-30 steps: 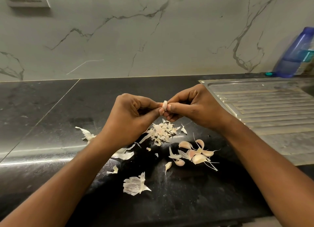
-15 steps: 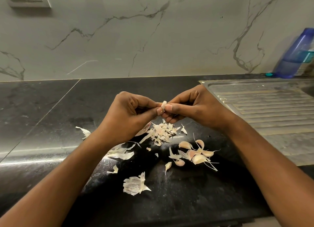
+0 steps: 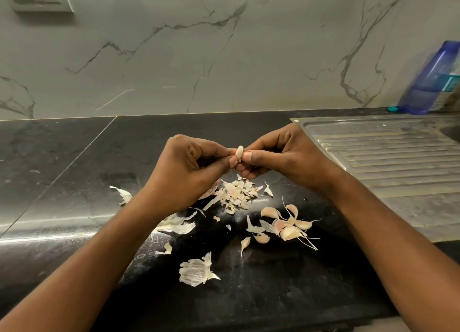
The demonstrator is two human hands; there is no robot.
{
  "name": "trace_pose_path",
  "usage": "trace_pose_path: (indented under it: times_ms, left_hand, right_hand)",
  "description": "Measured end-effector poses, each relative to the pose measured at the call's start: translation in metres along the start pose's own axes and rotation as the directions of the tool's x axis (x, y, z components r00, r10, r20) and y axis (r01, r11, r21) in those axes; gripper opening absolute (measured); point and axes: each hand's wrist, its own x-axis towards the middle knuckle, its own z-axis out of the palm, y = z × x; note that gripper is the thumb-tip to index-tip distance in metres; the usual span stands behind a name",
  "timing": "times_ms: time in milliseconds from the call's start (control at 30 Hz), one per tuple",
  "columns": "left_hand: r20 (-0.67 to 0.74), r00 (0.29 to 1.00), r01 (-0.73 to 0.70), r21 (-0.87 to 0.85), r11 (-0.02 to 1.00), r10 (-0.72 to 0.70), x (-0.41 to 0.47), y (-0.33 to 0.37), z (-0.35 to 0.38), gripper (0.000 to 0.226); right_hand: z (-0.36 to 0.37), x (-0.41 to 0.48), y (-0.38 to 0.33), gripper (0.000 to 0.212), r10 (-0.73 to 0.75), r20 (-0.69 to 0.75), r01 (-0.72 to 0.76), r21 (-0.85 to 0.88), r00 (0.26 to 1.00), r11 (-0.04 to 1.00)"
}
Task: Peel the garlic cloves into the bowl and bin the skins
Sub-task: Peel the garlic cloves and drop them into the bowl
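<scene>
Black worktop (image 3: 74, 170), marbled wall behind. Held up: one garlic clove (image 3: 239, 152), pinched between left hand (image 3: 184, 175) and right hand (image 3: 281, 157), thumbs apparently set to strip its skin. Beneath the hands: skins heap (image 3: 236, 195), probably where peelings fall. Near right wrist: unpeeled cloves (image 3: 286, 227), within reach. No bowl or bin visible.

Left hand (image 3: 189, 175) edged leftward, covering loose skin (image 3: 125, 195)

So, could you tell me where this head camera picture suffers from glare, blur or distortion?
Head view: a bright glare streak crosses the black countertop at the left; the blue bottle at the right edge looks smeared and tilted, probably lens stretch; the garlic clove pinched between left hand and right hand is reasonably sharp.
</scene>
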Motion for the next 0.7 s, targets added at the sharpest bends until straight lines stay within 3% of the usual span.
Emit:
trace_pose_path:
  times_ms: [700]
  left_hand:
    - [0.053,0.999,0.003,0.037,0.999,-0.005,-0.0010,-0.0018,-0.0021,0.016]
  right_hand:
    - [0.0022,0.0023,0.0050,0.016,-0.015,0.017,0.015,-0.033,1.000,0.999]
